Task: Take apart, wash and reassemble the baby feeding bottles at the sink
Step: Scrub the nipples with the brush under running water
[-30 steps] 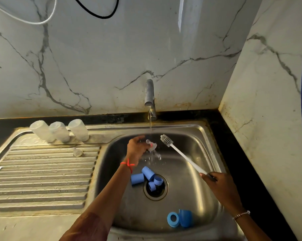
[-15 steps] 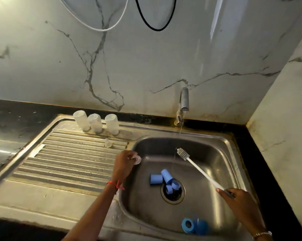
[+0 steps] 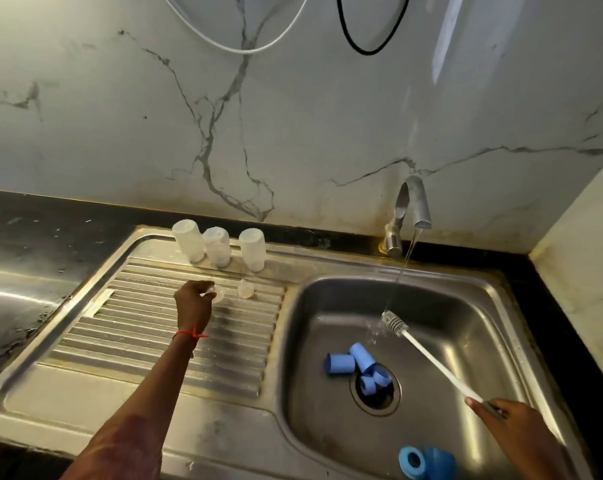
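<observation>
Three white bottle bodies (image 3: 218, 249) stand upside down at the back of the ridged drainboard (image 3: 147, 344). My left hand (image 3: 194, 303) reaches over the drainboard and pinches a clear teat (image 3: 218, 293) just in front of them. Another clear teat (image 3: 245, 289) lies beside it. My right hand (image 3: 515, 427) grips the white handle of a bottle brush (image 3: 393, 323), whose bristle head hangs over the sink basin (image 3: 473, 327). Blue caps and rings (image 3: 359, 367) lie around the drain, and two more blue pieces (image 3: 425, 462) sit at the basin's near edge.
Water runs from the steel tap (image 3: 409, 209) into the basin beside the brush head. Black countertop (image 3: 23, 237) surrounds the sink. A marble wall stands behind and to the right. White and black cables (image 3: 359, 46) hang above.
My left hand carried the clear teat from under the running water in the basin leftward to the drainboard. The brush stayed over the basin. The view swung left.
</observation>
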